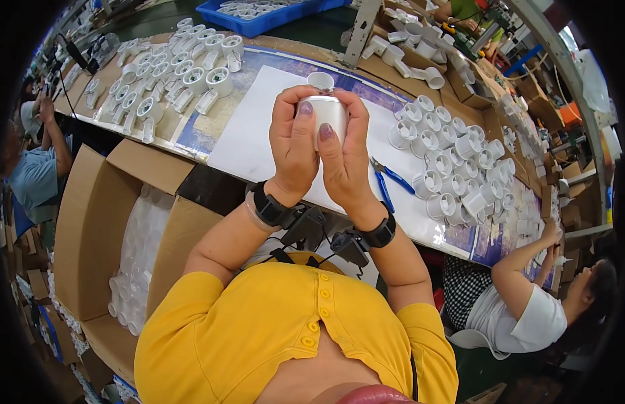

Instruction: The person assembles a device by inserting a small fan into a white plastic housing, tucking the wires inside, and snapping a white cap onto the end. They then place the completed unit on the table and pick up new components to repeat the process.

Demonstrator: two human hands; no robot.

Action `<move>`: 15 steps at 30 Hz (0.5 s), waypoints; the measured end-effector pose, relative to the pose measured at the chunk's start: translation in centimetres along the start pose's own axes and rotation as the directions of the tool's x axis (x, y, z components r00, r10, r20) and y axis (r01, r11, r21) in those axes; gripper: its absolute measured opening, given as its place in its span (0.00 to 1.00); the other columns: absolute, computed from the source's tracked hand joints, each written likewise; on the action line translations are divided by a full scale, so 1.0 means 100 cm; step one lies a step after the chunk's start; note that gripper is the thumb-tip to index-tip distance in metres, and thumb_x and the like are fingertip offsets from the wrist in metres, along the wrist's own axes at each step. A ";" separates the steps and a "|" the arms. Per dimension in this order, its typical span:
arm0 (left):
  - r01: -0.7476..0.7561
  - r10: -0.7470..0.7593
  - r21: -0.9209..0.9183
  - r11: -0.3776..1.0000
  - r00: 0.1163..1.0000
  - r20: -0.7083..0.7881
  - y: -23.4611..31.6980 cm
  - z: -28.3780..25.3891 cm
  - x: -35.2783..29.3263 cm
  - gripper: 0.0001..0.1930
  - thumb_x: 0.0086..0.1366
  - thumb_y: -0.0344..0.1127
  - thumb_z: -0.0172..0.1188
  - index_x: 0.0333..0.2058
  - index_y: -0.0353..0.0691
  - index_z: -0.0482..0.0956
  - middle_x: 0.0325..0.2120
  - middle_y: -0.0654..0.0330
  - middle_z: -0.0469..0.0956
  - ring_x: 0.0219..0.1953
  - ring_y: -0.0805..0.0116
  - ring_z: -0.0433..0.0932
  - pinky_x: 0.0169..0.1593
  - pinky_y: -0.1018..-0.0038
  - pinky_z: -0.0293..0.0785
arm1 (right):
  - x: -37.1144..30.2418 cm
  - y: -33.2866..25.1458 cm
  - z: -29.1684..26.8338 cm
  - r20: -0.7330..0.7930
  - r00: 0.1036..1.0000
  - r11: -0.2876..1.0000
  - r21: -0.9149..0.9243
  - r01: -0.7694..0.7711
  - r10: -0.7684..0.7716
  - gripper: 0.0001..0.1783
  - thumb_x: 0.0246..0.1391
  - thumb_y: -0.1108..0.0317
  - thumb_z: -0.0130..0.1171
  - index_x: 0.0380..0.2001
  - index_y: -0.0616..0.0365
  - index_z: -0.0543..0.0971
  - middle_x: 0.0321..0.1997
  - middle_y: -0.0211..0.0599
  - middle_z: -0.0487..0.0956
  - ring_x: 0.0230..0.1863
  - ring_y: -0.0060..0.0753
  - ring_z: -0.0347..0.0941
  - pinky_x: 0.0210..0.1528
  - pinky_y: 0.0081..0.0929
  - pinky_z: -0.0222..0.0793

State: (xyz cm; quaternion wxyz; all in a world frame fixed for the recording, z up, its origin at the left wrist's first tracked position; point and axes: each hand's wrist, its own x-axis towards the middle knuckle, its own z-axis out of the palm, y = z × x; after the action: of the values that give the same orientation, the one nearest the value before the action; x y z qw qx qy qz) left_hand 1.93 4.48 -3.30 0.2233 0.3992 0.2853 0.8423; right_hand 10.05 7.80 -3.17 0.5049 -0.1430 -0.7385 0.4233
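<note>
My left hand (293, 145) and my right hand (348, 148) are closed together around a white plastic housing (330, 111). Both thumbs press on its smooth near face, while the other fingers wrap around its sides. A white round cup (320, 81) shows just beyond the fingertips; whether it belongs to the held piece I cannot tell. Beneath my hands a white sheet (241, 135) covers part of the bench. Blue-handled pliers (391, 180) lie on that sheet, their handles spread, just right of my right wrist.
Rows of white housings (194, 79) with handles stand on the left. Clustered white cups (454, 165) fill the right. A blue tray (255, 25) is at the back. An open cardboard box (83, 229) holds clear plastic-wrapped parts at lower left. Co-workers sit on both sides.
</note>
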 end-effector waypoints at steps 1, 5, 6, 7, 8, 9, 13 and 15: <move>-0.011 0.011 0.041 0.999 1.000 0.004 0.000 -0.001 0.000 0.11 0.69 0.33 0.43 0.47 0.36 0.68 0.42 0.59 0.72 0.43 0.74 0.70 0.48 0.77 0.68 | 0.000 0.002 0.000 0.012 1.000 0.999 -0.026 0.020 -0.020 0.26 0.60 0.62 0.48 0.58 0.61 0.59 0.58 0.47 0.62 0.59 0.41 0.59 0.61 0.33 0.55; -0.079 0.074 0.175 0.981 0.997 0.034 -0.016 -0.014 0.001 0.12 0.69 0.34 0.43 0.46 0.36 0.69 0.42 0.58 0.72 0.42 0.73 0.70 0.47 0.77 0.68 | 0.002 0.017 -0.003 0.047 0.997 0.992 -0.110 0.067 -0.062 0.26 0.65 0.60 0.44 0.61 0.59 0.56 0.60 0.42 0.61 0.59 0.33 0.60 0.60 0.28 0.56; -0.108 0.099 0.224 0.969 0.994 0.047 -0.018 -0.017 0.003 0.12 0.69 0.34 0.43 0.45 0.36 0.69 0.41 0.58 0.72 0.42 0.72 0.70 0.47 0.77 0.68 | 0.002 0.021 -0.004 0.062 0.996 0.988 -0.136 0.075 -0.067 0.26 0.64 0.60 0.46 0.61 0.59 0.56 0.60 0.42 0.62 0.58 0.33 0.60 0.60 0.28 0.57; -0.104 0.096 0.224 0.969 0.994 0.049 -0.018 -0.020 0.007 0.12 0.69 0.34 0.43 0.45 0.36 0.69 0.41 0.58 0.72 0.42 0.72 0.70 0.47 0.77 0.68 | 0.002 0.023 -0.006 0.077 0.994 0.983 -0.162 0.084 -0.073 0.27 0.64 0.59 0.47 0.61 0.59 0.57 0.59 0.42 0.62 0.58 0.33 0.61 0.60 0.28 0.57; -0.207 0.180 0.304 0.930 0.977 0.115 -0.017 -0.023 0.011 0.12 0.69 0.35 0.43 0.45 0.35 0.70 0.41 0.57 0.72 0.42 0.71 0.71 0.47 0.76 0.68 | 0.001 0.021 -0.009 0.074 0.995 0.983 -0.163 0.081 -0.070 0.27 0.64 0.59 0.47 0.61 0.59 0.57 0.59 0.42 0.62 0.58 0.33 0.61 0.60 0.28 0.57; -0.311 0.257 0.374 0.874 0.948 0.188 -0.015 -0.026 0.017 0.13 0.70 0.37 0.43 0.45 0.35 0.70 0.41 0.56 0.72 0.42 0.69 0.71 0.47 0.75 0.68 | 0.004 0.014 -0.014 0.099 0.993 0.972 -0.216 0.090 -0.069 0.27 0.63 0.59 0.49 0.61 0.58 0.58 0.59 0.42 0.64 0.57 0.33 0.62 0.60 0.28 0.58; -0.375 0.267 0.365 0.852 0.912 0.312 -0.015 -0.028 0.020 0.17 0.71 0.41 0.42 0.49 0.34 0.69 0.44 0.54 0.72 0.45 0.65 0.71 0.51 0.72 0.66 | 0.007 0.005 -0.019 0.109 0.994 0.978 -0.210 0.009 0.014 0.29 0.59 0.61 0.55 0.60 0.58 0.60 0.56 0.40 0.68 0.55 0.33 0.65 0.58 0.29 0.60; -0.351 0.237 0.325 0.879 0.910 0.340 -0.018 -0.026 0.020 0.19 0.72 0.43 0.42 0.50 0.34 0.68 0.45 0.54 0.71 0.47 0.64 0.71 0.53 0.70 0.65 | 0.005 0.008 -0.018 0.061 0.983 0.984 0.029 -0.177 0.175 0.32 0.55 0.63 0.59 0.60 0.58 0.61 0.52 0.39 0.71 0.53 0.34 0.67 0.57 0.31 0.61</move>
State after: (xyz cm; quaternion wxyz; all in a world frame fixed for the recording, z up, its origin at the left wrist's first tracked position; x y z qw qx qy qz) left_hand -1.00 6.24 -4.79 0.0495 0.5928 0.3418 0.7276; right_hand 11.20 9.48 -3.28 0.4462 -0.1868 -0.7300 0.4828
